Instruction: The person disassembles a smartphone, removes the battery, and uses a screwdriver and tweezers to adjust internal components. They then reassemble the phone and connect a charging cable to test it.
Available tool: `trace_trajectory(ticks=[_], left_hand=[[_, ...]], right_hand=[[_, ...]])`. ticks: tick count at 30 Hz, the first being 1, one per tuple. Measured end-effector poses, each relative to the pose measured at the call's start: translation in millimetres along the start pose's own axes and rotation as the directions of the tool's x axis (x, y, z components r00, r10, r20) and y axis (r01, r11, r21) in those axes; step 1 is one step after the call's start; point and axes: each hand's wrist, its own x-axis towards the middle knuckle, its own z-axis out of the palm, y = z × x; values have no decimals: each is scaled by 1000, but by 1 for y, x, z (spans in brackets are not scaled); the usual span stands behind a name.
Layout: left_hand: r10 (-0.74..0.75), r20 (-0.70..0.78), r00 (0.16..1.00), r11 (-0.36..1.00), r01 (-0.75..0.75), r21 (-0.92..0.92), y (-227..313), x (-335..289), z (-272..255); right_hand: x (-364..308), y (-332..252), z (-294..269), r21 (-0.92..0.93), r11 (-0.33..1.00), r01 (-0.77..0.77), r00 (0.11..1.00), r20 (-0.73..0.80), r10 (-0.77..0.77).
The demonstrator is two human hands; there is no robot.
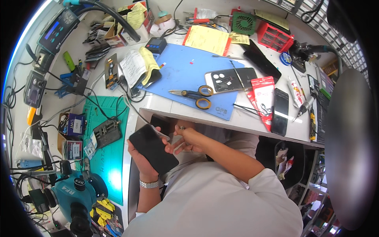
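My left hand (143, 162) is closed around a black smartphone (154, 148), which is tilted with its dark screen up. A pale cable (136, 111) runs down from the bench toward the phone's upper end, where a light flat piece (161, 133) lies by my fingers; whether they join is hard to see. My right hand (189, 139) is just right of the phone, its fingers bent and apart. A small dark spot (182, 127) shows at its upper fingers, too small to name. Both hands are in front of the bench edge, above my lap.
On the blue mat (177, 65) lie scissors (197, 94) and a white-backed phone (229, 79). Red pouches (262, 94) and another dark phone (280, 112) are to the right. A teal mat (112, 158) and a microscope (81, 191) occupy the left side.
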Motion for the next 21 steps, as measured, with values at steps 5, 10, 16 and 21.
trace_trajectory(ticks=[5,10,16,21], left_hand=[[25,97,995,991,-12,-131,6,2,20],[88,53,995,946,-67,-317,14,-6,20],[154,-89,984,895,-177,-409,22,-12,10],[104,-124,987,867,-152,-476,23,-8,14]], right_hand=[[55,28,-6,534,845,20,925,311,-219],[70,26,-17,745,563,358,928,-215,-305],[30,49,-61,806,403,434,897,-346,-274],[-25,72,-87,849,223,479,876,-447,-179]])
